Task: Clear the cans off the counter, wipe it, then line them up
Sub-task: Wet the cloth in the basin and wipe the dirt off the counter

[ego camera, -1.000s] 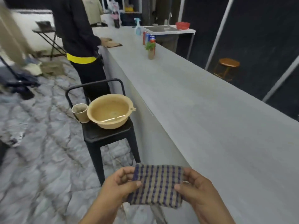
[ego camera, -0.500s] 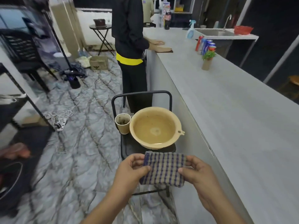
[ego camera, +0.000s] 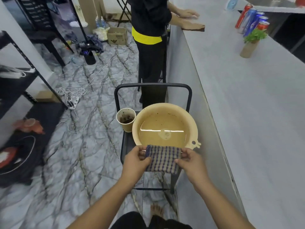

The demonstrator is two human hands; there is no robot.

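A folded checked cloth (ego camera: pixel 162 158) in purple and tan is stretched between both hands. My left hand (ego camera: pixel 136 160) pinches its left edge and my right hand (ego camera: pixel 189 162) pinches its right edge. The cloth hangs just at the near rim of a tan basin (ego camera: pixel 194 123) that holds cloudy water. Several red and blue cans (ego camera: pixel 252 22) stand grouped at the far end of the long grey counter (ego camera: pixel 247 104), well away from my hands.
The basin sits on a black chair (ego camera: pixel 152 86) beside a used paper cup (ego camera: pixel 126 119). A small potted plant (ego camera: pixel 251 42) stands on the counter near the cans. A person in black (ego camera: pixel 151 30) stands beyond the chair, hands on the counter. Cables (ego camera: pixel 71 96) and a box lie on the floor.
My view has turned left and down from the counter toward the chair. Both hands have carried the cloth forward to the basin's near rim.
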